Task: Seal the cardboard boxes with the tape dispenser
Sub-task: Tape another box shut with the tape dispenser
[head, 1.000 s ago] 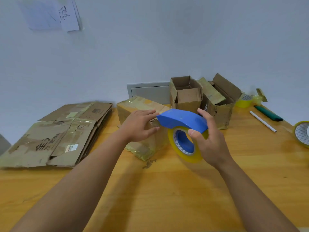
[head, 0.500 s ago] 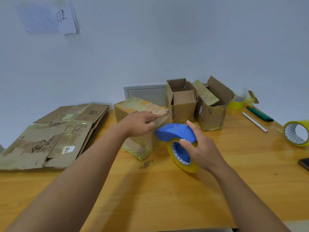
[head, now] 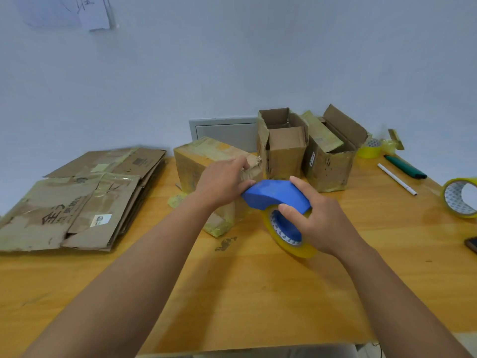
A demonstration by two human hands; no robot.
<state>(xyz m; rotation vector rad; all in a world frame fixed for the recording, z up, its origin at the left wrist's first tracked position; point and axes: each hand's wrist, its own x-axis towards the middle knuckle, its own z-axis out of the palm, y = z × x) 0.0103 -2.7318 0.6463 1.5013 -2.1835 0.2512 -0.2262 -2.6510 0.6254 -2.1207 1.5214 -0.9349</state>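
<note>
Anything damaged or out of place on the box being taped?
Yes. The closed box under the left hand has a torn, crumpled top corner by the fingertips, near the blue tape dispenser gripped by the right hand. Loose yellowed tape curls at its base.

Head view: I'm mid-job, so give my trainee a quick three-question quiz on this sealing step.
1. True or false: the right hand grips the blue handheld tape dispenser with its yellow roll.
2. Where is the left hand? A) on the closed taped cardboard box B) on the flattened cardboard stack
3. How many open-topped cardboard boxes stand behind?

Key: 1 true; 2 A; 3 two.
</note>
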